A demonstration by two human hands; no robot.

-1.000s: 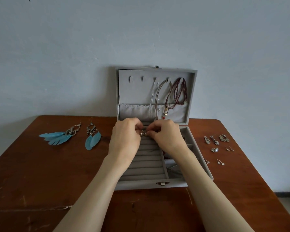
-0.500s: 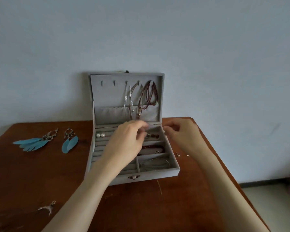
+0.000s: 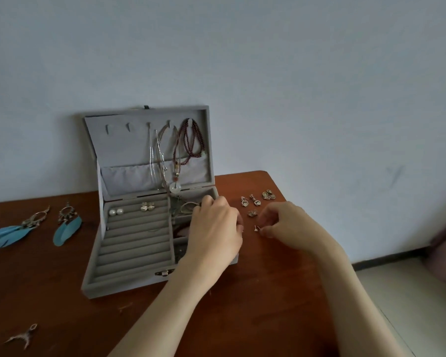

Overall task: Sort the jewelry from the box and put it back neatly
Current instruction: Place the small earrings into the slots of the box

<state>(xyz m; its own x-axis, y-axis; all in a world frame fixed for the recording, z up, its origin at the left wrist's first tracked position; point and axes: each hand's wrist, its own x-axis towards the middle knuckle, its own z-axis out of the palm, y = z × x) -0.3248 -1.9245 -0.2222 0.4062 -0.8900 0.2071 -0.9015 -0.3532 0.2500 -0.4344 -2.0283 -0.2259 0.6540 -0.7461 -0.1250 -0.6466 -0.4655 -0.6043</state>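
While the left hand (image 3: 214, 228) hovers curled, grip empty, over the open grey velvet jewelry box (image 3: 139, 243), the right hand (image 3: 286, 222) pinches a small silver stud earring (image 3: 256, 228) on the brown wooden desk (image 3: 255, 292), right of the box.

box's right compartments (image 3: 180, 249) hidden under left hand (image 3: 214, 233), feather earring (image 3: 4, 235) cut by left edge

No readable text, labels or numbers appear anywhere.

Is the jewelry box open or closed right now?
Open. The jewelry box has its lid standing upright against the wall, necklaces hanging inside it, ring rolls exposed.
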